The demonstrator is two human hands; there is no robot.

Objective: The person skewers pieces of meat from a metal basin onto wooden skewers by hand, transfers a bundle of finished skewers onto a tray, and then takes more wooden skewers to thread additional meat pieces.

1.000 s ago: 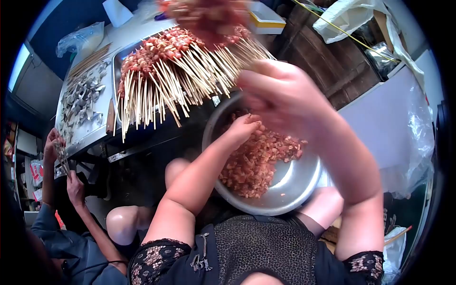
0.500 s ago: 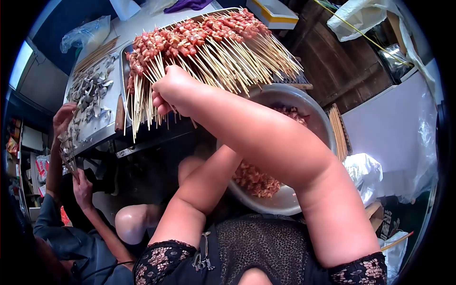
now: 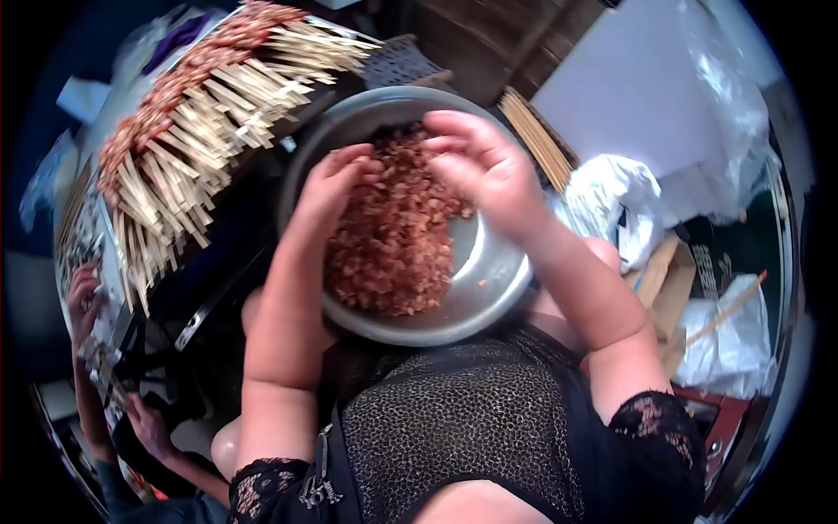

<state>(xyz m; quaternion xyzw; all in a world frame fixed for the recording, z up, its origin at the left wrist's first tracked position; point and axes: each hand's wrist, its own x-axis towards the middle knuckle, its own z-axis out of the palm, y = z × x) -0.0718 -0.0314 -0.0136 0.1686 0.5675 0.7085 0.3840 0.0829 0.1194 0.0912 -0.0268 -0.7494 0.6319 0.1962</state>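
A metal bowl point(image 3: 489, 297) sits at my lap with a heap of chopped raw meat point(image 3: 393, 253) in it. Over the bowl's left part is my left hand point(image 3: 340, 179), its fingers curled at the meat's edge; whether it holds a piece is not visible. My right hand point(image 3: 484, 170) hovers above the meat on the right, fingers spread and nothing seen in them. Up at the left, rows of meat skewers point(image 3: 209, 96) lie on a tray, their bare sticks pointing toward the bowl.
A co-worker's hands point(image 3: 148, 424) hold skewered pieces at the far left. Bare sticks point(image 3: 537, 135) lie right of the bowl, beside a white plastic bag point(image 3: 615, 205) and a pale board point(image 3: 628, 96). Cardboard point(image 3: 668, 288) stands lower right.
My right hand has come back from the skewers on the tray to the bowl. The view has turned, so the tray now appears farther left and the bowl higher up.
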